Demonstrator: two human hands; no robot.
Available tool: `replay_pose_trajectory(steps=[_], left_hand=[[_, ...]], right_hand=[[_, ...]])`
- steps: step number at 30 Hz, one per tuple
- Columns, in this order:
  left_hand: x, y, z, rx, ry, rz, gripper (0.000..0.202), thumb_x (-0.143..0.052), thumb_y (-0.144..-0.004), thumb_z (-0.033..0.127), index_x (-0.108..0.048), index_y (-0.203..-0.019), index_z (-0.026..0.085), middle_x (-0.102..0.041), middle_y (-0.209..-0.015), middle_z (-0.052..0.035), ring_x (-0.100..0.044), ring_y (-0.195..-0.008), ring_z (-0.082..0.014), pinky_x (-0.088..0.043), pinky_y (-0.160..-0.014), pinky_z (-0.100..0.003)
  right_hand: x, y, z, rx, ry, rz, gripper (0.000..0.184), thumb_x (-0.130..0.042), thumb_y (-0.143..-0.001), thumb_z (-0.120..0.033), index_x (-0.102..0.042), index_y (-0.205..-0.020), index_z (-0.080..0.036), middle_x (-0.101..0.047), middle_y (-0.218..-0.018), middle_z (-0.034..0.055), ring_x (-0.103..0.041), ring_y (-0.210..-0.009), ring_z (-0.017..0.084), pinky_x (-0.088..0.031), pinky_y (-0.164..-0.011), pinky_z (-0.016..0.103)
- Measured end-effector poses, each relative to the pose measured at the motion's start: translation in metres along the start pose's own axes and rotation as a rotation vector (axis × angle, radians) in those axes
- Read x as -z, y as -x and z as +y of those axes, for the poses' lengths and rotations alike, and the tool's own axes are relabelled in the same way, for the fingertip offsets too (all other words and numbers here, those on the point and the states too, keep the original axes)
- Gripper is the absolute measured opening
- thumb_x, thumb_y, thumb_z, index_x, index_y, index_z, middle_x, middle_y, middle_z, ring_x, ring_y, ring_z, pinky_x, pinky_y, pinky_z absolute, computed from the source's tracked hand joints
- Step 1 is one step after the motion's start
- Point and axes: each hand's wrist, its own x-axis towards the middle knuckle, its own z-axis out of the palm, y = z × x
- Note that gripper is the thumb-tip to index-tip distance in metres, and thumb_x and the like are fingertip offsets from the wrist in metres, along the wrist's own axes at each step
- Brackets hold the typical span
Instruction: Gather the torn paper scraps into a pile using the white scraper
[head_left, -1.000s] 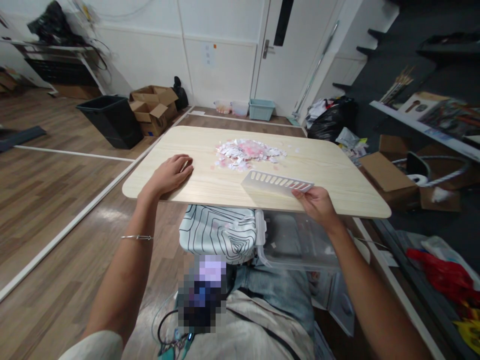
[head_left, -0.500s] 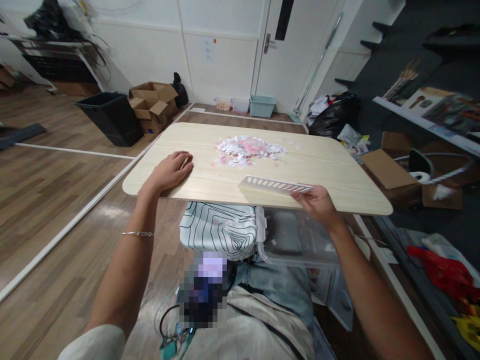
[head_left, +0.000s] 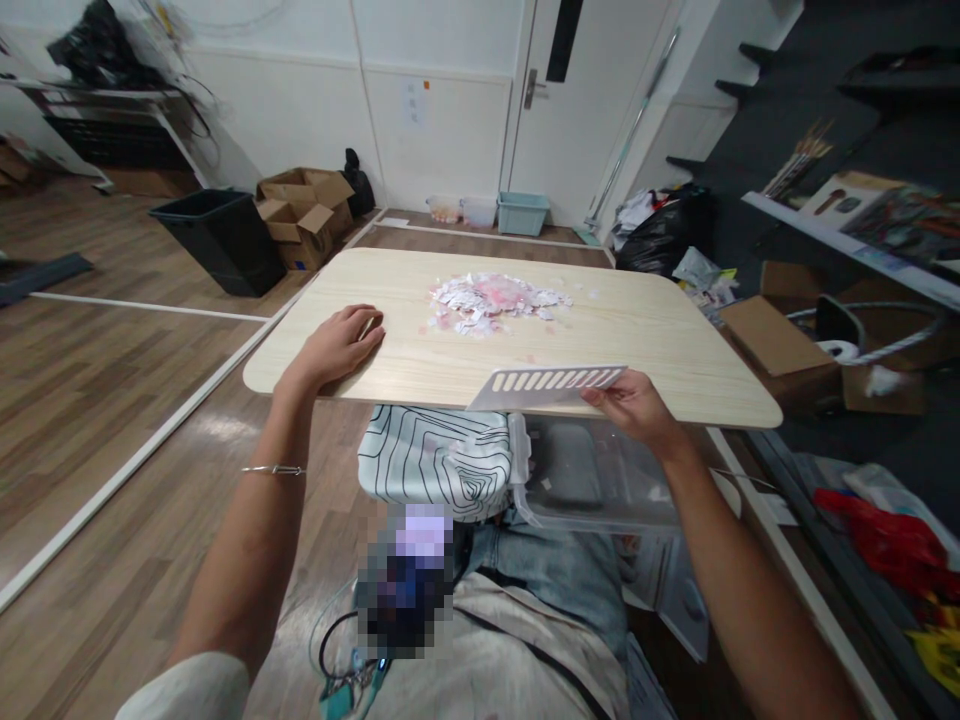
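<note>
My right hand pinches one end of a thin, pale grey slotted plate with a row of slanted openings. It is held tilted at the near edge of the light wooden tabletop. My left hand rests on the left part of the tabletop, fingers loosely bent and thumb apart, holding nothing. Beyond both hands, a heap of small white and pink paper scraps lies on the table, with a few loose bits around it.
Below the near edge are a white pouch with black lines and a clear plastic bin. A black trash bin and cardboard boxes stand left. An open carton sits right of the table.
The slotted plate has tipped so that its slotted face shows more, and its lower edge has come down towards the table's near edge. My left hand stays in place.
</note>
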Motion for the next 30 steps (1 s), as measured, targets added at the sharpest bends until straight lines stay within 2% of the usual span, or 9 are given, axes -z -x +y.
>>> replay_pose_trajectory(steps=[3,7,13,16,20,25,30], left_hand=[[0.0009,0.0002,0.0006,0.009,0.002,-0.006,0.071,-0.047,-0.117,0.066,-0.081,-0.156,0.017,-0.078,-0.178,-0.0271,-0.07,-0.167,-0.0464,-0.053,-0.15,-0.067],[0.0023,0.0006,0.0016,0.01,0.005,-0.013,0.069,-0.048,-0.117,0.065,-0.081,-0.155,0.018,-0.078,-0.178,-0.0265,-0.07,-0.167,-0.0461,-0.053,-0.149,-0.067],[0.003,0.0011,0.0029,0.009,-0.005,-0.022,0.076,-0.045,-0.117,0.065,-0.079,-0.157,0.011,-0.077,-0.177,-0.0302,-0.07,-0.168,-0.0464,-0.052,-0.15,-0.065],[0.0026,0.0007,0.0019,0.006,-0.006,-0.02,0.074,-0.044,-0.118,0.065,-0.08,-0.157,0.014,-0.078,-0.178,-0.0281,-0.071,-0.168,-0.0446,-0.053,-0.15,-0.064],[0.0009,0.0005,0.0023,0.002,-0.026,-0.016,0.073,-0.043,-0.119,0.065,-0.079,-0.158,0.015,-0.077,-0.178,-0.0278,-0.071,-0.168,-0.0456,-0.054,-0.149,-0.067],[-0.0036,0.0025,0.006,0.07,-0.108,-0.04,0.078,-0.036,-0.12,0.068,-0.075,-0.166,0.017,-0.068,-0.191,-0.0258,-0.068,-0.174,-0.0442,-0.051,-0.152,-0.064],[-0.0047,0.0042,0.0092,0.066,-0.133,-0.058,0.078,-0.033,-0.123,0.063,-0.068,-0.175,0.018,-0.063,-0.198,-0.0229,-0.056,-0.187,-0.0424,-0.044,-0.157,-0.067]], right_hand=[[0.0019,0.0003,0.0016,-0.007,-0.002,0.05,0.083,-0.093,-0.086,-0.11,-0.1,-0.087,-0.027,-0.097,-0.089,0.0125,-0.095,-0.09,0.036,-0.08,-0.088,0.047],[0.0045,0.0007,0.0031,-0.022,-0.003,0.129,0.086,-0.085,-0.093,-0.111,-0.095,-0.086,-0.026,-0.092,-0.085,0.011,-0.092,-0.091,0.036,-0.08,-0.092,0.049],[-0.0015,0.0004,-0.0016,-0.031,0.031,0.048,0.08,-0.092,-0.092,-0.104,-0.097,-0.088,-0.024,-0.093,-0.09,0.0113,-0.092,-0.092,0.038,-0.079,-0.091,0.051],[-0.0021,0.0001,-0.0043,-0.029,0.042,0.023,0.079,-0.092,-0.093,-0.103,-0.096,-0.086,-0.024,-0.092,-0.089,0.0114,-0.091,-0.088,0.036,-0.078,-0.087,0.048],[-0.0001,0.0005,-0.0054,-0.029,0.052,0.012,0.082,-0.09,-0.092,-0.106,-0.094,-0.083,-0.025,-0.092,-0.086,0.0105,-0.09,-0.086,0.036,-0.078,-0.085,0.047],[-0.0003,0.001,-0.0021,-0.025,0.057,0.054,0.087,-0.085,-0.092,-0.111,-0.095,-0.086,-0.025,-0.093,-0.087,0.0114,-0.094,-0.093,0.039,-0.08,-0.094,0.051],[-0.0027,0.001,-0.0006,-0.024,0.067,0.054,0.082,-0.088,-0.094,-0.106,-0.099,-0.093,-0.025,-0.097,-0.098,0.0126,-0.095,-0.101,0.041,-0.08,-0.1,0.054]])
